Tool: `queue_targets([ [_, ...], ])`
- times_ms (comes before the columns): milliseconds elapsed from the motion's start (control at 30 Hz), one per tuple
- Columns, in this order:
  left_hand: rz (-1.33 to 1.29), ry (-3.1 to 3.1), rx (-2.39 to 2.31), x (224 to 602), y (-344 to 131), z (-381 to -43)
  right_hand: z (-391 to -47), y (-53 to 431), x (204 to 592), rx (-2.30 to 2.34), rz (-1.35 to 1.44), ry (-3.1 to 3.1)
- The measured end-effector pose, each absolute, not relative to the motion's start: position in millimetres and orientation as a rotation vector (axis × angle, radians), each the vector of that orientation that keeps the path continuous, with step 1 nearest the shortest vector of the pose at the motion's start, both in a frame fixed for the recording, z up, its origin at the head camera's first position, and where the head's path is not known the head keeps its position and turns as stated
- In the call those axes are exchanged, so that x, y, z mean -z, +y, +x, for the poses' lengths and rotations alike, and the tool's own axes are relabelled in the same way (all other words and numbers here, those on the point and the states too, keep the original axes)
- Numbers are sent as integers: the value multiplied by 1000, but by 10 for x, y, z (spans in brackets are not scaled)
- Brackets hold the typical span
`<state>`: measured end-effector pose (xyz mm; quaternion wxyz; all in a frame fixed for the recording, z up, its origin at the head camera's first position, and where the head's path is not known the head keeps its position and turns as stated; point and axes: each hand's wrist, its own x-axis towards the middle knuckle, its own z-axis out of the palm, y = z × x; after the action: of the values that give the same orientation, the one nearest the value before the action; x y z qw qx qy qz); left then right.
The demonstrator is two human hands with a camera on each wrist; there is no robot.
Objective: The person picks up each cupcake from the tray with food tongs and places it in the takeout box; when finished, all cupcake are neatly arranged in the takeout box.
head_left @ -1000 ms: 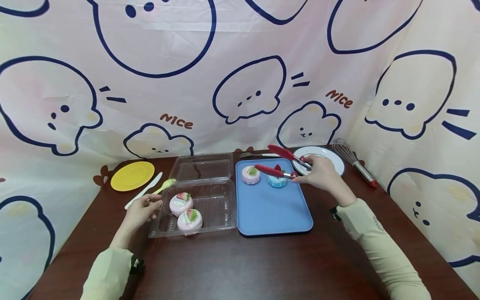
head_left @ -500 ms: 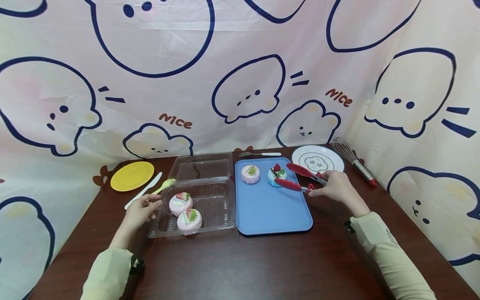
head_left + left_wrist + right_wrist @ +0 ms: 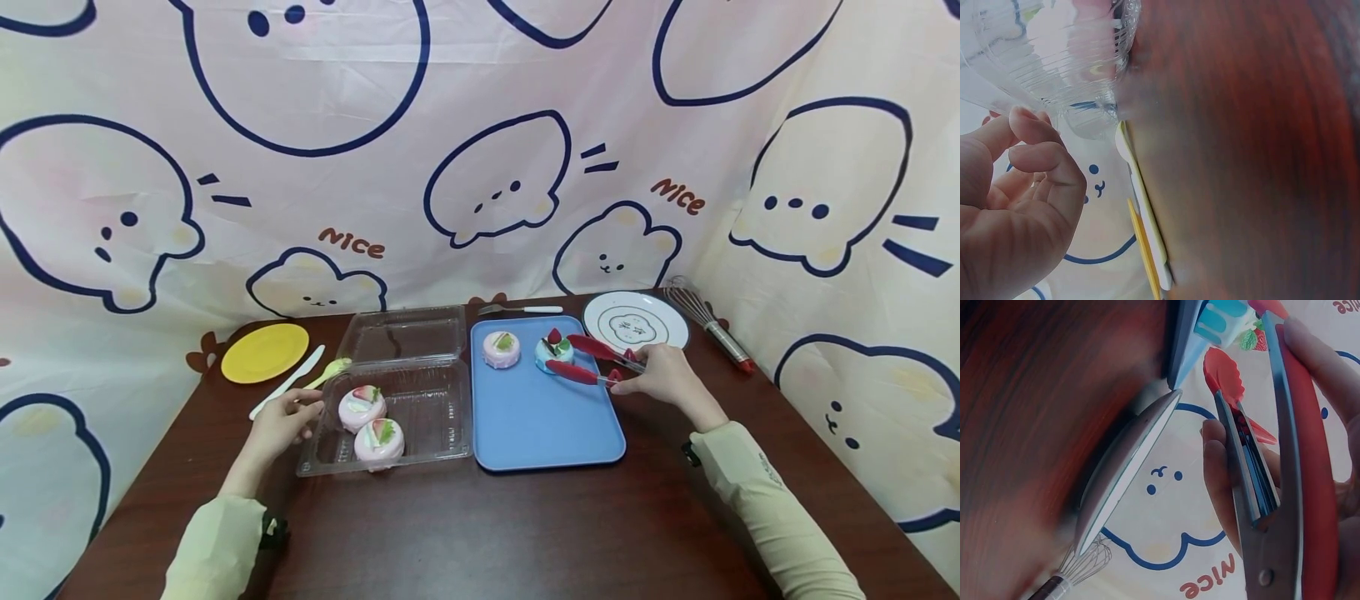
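Note:
My right hand [image 3: 663, 373] grips red-tipped metal tongs [image 3: 1297, 456], whose jaws stand apart. In the head view the tong tips reach the right side of a small blue-and-white cake [image 3: 546, 357] topped with a strawberry and green leaves. That cake sits at the back of the blue tray [image 3: 547, 425], with a pink cake [image 3: 501, 350] to its left. My left hand [image 3: 281, 425] pinches the left rim of an opened clear plastic container [image 3: 427, 417], fingertips right at its edge in the left wrist view. Inside the container are two pink cakes [image 3: 379, 443] with strawberry slices.
Behind the tray lies a white-handled fork [image 3: 536, 309]. A white plate [image 3: 611, 310] and a whisk [image 3: 712, 325] are at the back right. Left of the container are a yellow plate [image 3: 265, 353], a white knife [image 3: 288, 382] and a light green spoon [image 3: 330, 371].
My right hand has moved the tongs right and down from above the tray's back, then slightly left to the blue cake. The left hand and container have stayed in place.

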<state>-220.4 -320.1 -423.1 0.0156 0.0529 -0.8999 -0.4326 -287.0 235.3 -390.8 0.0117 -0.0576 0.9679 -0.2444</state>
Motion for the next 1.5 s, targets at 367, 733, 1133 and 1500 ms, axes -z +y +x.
queue_targets([
  [367,168,-2792,1350,4241,-3193,-2192,-2871,2341,3924,756,-165,3009],
  [733,176,-2808,1344,4227,-3197,-2193,-2823,2323,3954,755,-180,3044],
  [1133,164,-2800,1349,4213,-3192,-2194,-2804,2307,3910,760,-161,3067],
  [1500,153,-2804,1342,4217,-3195,-2192,-2743,2217,3824,749,-283,3192],
])
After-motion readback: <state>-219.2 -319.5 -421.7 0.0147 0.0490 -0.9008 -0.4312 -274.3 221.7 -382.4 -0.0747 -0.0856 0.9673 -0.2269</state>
